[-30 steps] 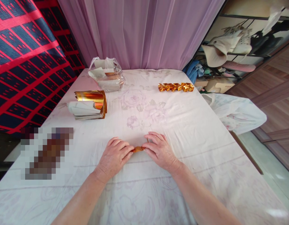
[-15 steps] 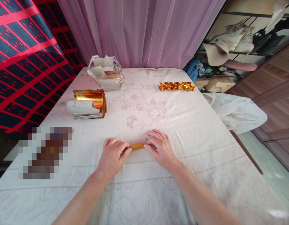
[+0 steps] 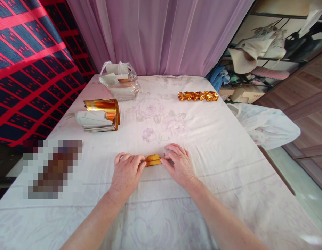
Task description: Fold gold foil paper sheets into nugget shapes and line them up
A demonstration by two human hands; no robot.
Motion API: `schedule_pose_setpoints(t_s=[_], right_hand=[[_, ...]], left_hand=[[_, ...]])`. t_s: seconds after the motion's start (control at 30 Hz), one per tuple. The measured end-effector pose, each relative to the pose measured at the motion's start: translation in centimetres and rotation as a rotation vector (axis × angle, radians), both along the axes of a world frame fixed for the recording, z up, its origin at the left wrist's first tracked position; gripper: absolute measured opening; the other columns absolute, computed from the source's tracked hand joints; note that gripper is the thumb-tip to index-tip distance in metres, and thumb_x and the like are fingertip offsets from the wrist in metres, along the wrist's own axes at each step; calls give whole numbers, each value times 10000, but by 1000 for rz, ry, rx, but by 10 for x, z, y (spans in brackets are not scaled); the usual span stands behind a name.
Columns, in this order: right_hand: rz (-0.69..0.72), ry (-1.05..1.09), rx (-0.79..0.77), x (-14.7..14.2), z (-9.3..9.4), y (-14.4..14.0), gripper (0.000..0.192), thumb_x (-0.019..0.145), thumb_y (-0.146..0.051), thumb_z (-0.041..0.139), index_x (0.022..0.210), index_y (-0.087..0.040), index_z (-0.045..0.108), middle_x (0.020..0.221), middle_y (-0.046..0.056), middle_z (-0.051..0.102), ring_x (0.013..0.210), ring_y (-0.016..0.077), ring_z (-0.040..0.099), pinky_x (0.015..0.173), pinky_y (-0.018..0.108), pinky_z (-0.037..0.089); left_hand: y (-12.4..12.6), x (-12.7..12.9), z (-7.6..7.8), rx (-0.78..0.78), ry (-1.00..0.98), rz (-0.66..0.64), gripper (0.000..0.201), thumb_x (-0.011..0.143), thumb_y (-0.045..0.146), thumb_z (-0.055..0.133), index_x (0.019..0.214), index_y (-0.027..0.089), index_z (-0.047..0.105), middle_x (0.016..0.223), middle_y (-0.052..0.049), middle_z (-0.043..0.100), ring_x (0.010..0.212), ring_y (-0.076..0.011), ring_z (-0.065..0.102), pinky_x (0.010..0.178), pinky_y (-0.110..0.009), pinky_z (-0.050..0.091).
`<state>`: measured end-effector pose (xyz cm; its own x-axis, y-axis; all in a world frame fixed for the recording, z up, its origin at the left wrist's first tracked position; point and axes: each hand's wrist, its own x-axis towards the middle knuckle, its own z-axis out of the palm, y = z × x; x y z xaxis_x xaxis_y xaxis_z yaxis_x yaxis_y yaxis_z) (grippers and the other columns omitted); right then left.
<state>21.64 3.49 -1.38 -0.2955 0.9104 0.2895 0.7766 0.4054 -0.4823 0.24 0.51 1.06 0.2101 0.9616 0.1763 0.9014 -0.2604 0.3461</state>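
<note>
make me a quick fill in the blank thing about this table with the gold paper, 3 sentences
1. The left hand and right hand press a folded strip whose colour is ____.
2. The row of folded gold pieces lies on the far ____ side of the table.
3. The plastic bag sits ____ the stack of paper.

Missing words: gold; right; behind

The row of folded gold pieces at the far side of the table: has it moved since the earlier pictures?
No. The row of folded gold pieces lies at the same spot on the floral tablecloth, near the far right edge; only the camera shifted slightly.
</note>
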Motion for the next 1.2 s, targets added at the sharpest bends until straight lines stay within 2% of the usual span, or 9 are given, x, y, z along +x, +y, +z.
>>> schedule_pose_setpoints(t_s=[0.5, 0.87, 1.2], right_hand=[[-56, 5, -4, -3, -1, 1, 151, 843, -275, 662, 703, -231, 627, 1172, 61, 677, 1213, 276, 543, 915, 439, 410], [-56, 14, -3, -3, 0, 2, 162, 829, -266, 684, 684, -228, 620, 1168, 60, 681, 1192, 275, 559, 900, 438, 416], [-60, 14, -33, -3, 0, 1, 147, 838, -266, 670, 700, -231, 634, 1179, 58, 670, 1203, 271, 545, 917, 434, 405]], left_hand=[[0, 5, 4, -24, 90, 16, 74, 923, 220, 551, 945, 226, 622, 795, 6, 720, 833, -228, 629, 947, -458, 323], [-2, 9, 3, 31, 183, 18, 93, 922, 207, 556, 988, 219, 620, 802, -16, 718, 813, -238, 630, 983, -478, 306], [0, 7, 6, -92, 115, 15, 91, 930, 201, 546, 995, 229, 604, 834, -3, 729, 823, -215, 639, 895, -417, 338]])
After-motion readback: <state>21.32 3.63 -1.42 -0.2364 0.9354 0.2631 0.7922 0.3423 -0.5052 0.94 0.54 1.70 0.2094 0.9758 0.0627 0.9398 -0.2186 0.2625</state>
